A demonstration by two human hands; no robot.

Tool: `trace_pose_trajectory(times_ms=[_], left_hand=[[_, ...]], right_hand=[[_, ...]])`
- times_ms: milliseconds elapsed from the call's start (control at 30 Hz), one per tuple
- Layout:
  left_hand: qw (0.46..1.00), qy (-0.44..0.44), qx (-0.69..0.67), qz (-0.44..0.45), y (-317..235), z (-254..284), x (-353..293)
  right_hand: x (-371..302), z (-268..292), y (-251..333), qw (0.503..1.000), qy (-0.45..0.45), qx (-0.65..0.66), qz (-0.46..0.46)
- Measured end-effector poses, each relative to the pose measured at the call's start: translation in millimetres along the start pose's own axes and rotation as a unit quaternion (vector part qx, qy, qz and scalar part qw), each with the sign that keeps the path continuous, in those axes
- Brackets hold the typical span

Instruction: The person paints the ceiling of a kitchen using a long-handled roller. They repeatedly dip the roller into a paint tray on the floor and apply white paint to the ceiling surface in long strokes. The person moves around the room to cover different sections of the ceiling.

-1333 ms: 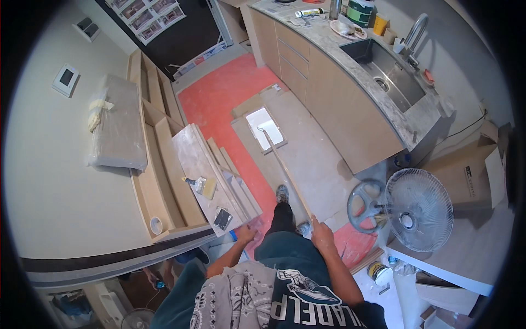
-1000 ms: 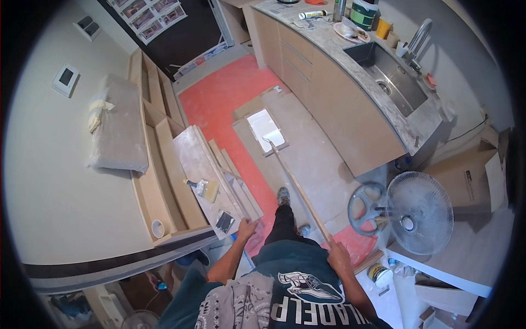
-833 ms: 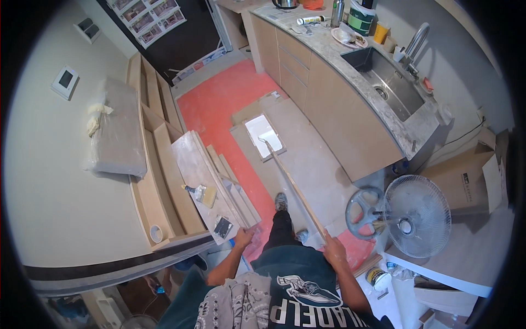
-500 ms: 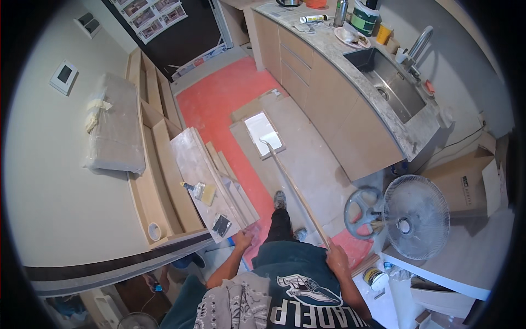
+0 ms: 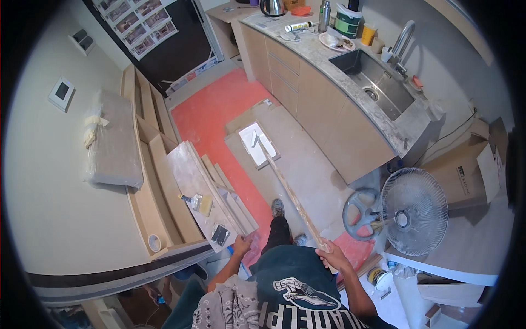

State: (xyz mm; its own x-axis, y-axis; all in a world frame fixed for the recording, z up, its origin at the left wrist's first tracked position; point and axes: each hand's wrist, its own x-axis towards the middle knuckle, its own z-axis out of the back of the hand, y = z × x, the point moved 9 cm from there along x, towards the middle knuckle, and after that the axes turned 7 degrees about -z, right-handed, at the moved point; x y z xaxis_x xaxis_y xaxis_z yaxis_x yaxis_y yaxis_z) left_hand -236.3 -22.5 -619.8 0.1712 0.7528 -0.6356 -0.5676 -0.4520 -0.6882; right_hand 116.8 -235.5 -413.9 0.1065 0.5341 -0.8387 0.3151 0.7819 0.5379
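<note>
My right hand (image 5: pixel 331 255) is closed around the lower part of a long wooden pole (image 5: pixel 290 194). At the pole's far end, a paint roller (image 5: pixel 256 141) rests over a paint tray (image 5: pixel 274 158) with a white inside, on the floor ahead. My left hand (image 5: pixel 241 245) is beside the near corner of some stacked boards (image 5: pixel 185 159); it looks empty, its fingers loosely apart and partly hard to see. On the boards lie a wide paintbrush (image 5: pixel 204 204) and a small dark pad (image 5: pixel 220 234).
A counter (image 5: pixel 378 127) with a sink (image 5: pixel 378 88) runs along the right. A fan (image 5: pixel 413 211) and cardboard box (image 5: pixel 460 172) stand at the near right. Wooden shelving (image 5: pixel 159 164) lines the left. Red sheeting (image 5: pixel 211 107) and cardboard (image 5: pixel 241 120) cover floor areas. A tub (image 5: pixel 379 278) sits near my right arm.
The roller head has moved farther up the tray, away from me. My right hand has come forward and slightly left with the pole. My view has shifted slightly.
</note>
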Motion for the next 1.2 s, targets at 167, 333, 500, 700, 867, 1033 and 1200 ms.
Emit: trace_pose_trajectory(times_ms=[167, 333, 500, 700, 867, 1033, 1200], left_hand=[[0.999, -0.017, -0.030, -0.017, -0.4, -3.2, -3.4], [0.996, -0.042, -0.066, -0.045, -3.9, 4.6, -9.1], [0.999, -0.038, 0.020, -0.012, 21.0, 10.8, -10.7], [1.000, -0.010, -0.004, 0.019, 2.1, 4.0, -19.6], [0.999, -0.022, -0.022, -0.008, -23.2, 6.6, -24.5], [0.999, -0.030, -0.031, 0.013, 1.5, 14.8, -16.8], [0.996, -0.084, -0.018, -0.028, 11.4, 31.5, -18.2]], right_hand=[[6.4, -1.2, -38.4, 0.960, 0.103, 0.241, -0.099], [-20.9, 7.9, -53.6, 0.956, 0.066, 0.256, -0.125], [11.8, 1.6, -15.2, 0.997, -0.041, -0.072, -0.009], [77.4, -23.2, 49.9, 0.963, -0.111, -0.218, 0.116], [96.0, -26.4, 63.0, 0.955, -0.120, -0.252, 0.102], [55.8, 4.6, 41.5, 0.914, -0.164, -0.354, 0.113], [-33.5, 23.0, 19.3, 0.918, -0.151, -0.347, 0.116]])
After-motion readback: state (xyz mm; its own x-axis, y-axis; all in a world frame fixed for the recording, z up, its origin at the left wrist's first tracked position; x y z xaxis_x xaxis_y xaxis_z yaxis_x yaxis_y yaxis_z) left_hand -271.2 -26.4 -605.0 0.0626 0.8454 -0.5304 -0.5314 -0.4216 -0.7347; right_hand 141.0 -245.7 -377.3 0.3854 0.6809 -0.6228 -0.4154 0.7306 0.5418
